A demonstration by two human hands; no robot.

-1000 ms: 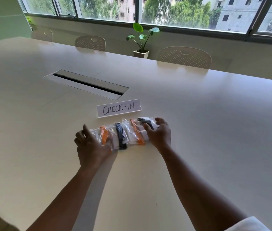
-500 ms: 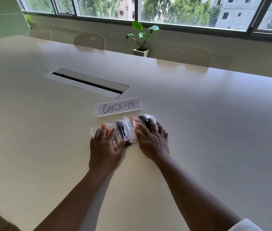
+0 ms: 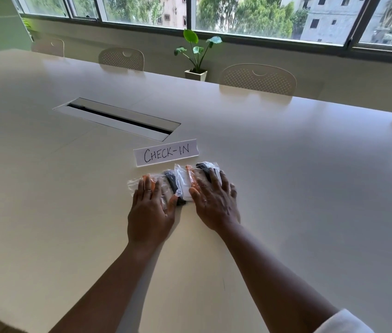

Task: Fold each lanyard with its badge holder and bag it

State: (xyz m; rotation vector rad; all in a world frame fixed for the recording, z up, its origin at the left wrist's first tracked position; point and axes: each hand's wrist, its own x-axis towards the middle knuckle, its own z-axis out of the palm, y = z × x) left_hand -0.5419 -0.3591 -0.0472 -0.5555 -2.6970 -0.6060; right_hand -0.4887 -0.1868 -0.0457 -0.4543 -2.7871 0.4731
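Clear plastic bags (image 3: 180, 186) in a row, left hand (image 3: 150, 210) and right hand (image 3: 215, 203) pressing flat, palms spread

A "CHECK-IN" sign (image 3: 166, 152) lies on the table (image 3: 310, 188); a potted plant (image 3: 196, 56) stands beyond.

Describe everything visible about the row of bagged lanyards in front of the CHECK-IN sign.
The row of bagged lanyards lies flat on the pale table, just nearer the person than the CHECK-IN sign. The bags are clear crinkled plastic, side by side and partly overlapping. Orange and black straps alternate inside, four as far as shows. The left hand lies flat on the left bags and the right hand on the right ones, hiding much of them. Badge holders cannot be made out.
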